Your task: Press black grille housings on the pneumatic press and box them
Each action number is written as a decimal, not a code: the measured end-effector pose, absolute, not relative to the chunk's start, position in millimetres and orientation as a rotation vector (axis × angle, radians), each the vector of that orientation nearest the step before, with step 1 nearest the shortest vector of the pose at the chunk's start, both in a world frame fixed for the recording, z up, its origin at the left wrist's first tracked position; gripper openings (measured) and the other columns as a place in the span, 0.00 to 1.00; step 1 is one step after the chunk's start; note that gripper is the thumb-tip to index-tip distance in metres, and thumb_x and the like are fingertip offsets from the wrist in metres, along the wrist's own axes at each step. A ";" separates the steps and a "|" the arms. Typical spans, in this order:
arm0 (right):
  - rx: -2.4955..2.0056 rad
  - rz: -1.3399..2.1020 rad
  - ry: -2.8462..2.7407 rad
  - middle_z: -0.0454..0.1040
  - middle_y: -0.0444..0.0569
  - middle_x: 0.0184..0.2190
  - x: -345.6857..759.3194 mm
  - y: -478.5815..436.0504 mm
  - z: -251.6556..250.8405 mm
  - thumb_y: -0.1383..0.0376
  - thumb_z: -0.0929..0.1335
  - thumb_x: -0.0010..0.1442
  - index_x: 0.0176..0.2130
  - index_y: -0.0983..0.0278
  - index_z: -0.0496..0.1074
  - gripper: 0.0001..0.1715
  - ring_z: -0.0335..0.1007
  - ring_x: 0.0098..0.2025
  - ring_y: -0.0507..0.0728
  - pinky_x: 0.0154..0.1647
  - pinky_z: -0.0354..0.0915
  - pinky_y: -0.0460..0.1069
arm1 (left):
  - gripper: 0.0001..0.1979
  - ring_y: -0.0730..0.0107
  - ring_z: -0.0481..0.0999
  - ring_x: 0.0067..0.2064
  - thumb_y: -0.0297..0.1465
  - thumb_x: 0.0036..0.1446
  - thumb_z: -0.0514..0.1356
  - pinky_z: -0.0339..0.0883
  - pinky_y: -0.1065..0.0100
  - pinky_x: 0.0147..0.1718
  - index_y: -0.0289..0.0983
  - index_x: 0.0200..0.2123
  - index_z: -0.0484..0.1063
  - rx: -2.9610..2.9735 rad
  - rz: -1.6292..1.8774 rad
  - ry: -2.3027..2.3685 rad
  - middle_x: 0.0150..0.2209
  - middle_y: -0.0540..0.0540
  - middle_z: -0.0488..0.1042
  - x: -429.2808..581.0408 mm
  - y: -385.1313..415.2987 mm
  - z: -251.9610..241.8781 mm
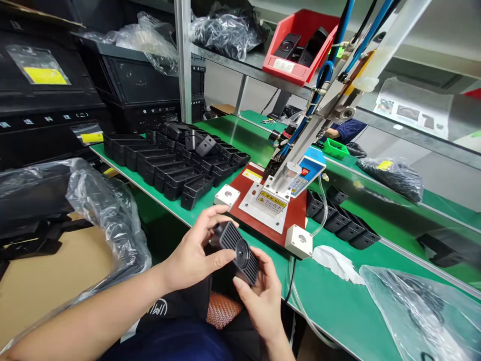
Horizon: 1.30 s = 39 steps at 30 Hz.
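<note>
A black ribbed plastic part (238, 251) with a round boss in its middle is held in front of me, just off the near edge of the green bench (334, 301). My left hand (197, 250) wraps its fingers around the part's left end. My right hand (261, 296) grips the part's lower right end from below. Right behind the part stands a red-based press fixture (268, 208) with two white corner blocks and a slanted metal column.
Rows of black plastic housings (176, 160) lie at the bench's left, more (338, 220) right of the fixture. A white rag (336, 261) and clear bag (424, 311) sit at the right. Another person's hand (332, 133) works behind. A red bin (300, 45) sits on the shelf; a bag-lined carton (67, 235) stands at my left.
</note>
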State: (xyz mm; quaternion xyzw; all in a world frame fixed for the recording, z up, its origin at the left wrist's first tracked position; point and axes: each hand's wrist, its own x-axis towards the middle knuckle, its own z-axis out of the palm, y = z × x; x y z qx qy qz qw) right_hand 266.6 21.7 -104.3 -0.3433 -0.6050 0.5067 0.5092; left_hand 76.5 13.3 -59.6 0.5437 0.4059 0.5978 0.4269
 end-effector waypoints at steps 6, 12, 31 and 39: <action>-0.864 1.042 -1.447 0.76 0.50 0.46 295.6 44.6 -83.6 0.60 0.77 0.51 0.51 0.57 0.71 0.29 0.75 0.46 0.61 0.45 0.74 0.54 | 0.26 0.60 0.74 0.50 0.38 0.58 0.62 0.70 0.63 0.49 0.42 0.59 0.62 1.512 1.385 0.974 0.52 0.40 0.72 92.0 34.6 -47.5; -0.818 0.769 -1.397 0.72 0.52 0.52 312.3 107.5 -31.2 0.58 0.76 0.52 0.53 0.59 0.69 0.31 0.70 0.52 0.62 0.53 0.69 0.57 | 0.25 0.62 0.72 0.51 0.41 0.62 0.58 0.66 0.63 0.52 0.40 0.60 0.59 1.701 1.526 0.882 0.52 0.41 0.70 120.7 100.2 -15.1; -0.800 0.714 -1.510 0.77 0.50 0.41 299.8 226.5 9.4 0.52 0.73 0.53 0.46 0.63 0.74 0.25 0.73 0.39 0.57 0.43 0.69 0.52 | 0.12 0.69 0.70 0.42 0.34 0.58 0.57 0.64 0.66 0.47 0.36 0.44 0.68 1.397 1.735 1.036 0.41 0.46 0.72 134.5 229.9 13.5; -0.777 0.665 -1.545 0.76 0.51 0.44 301.3 230.6 8.0 0.51 0.73 0.53 0.47 0.62 0.73 0.26 0.72 0.42 0.58 0.47 0.67 0.54 | 0.13 0.67 0.72 0.45 0.33 0.60 0.56 0.65 0.65 0.49 0.36 0.47 0.67 1.418 1.740 1.102 0.44 0.45 0.73 136.5 223.7 12.7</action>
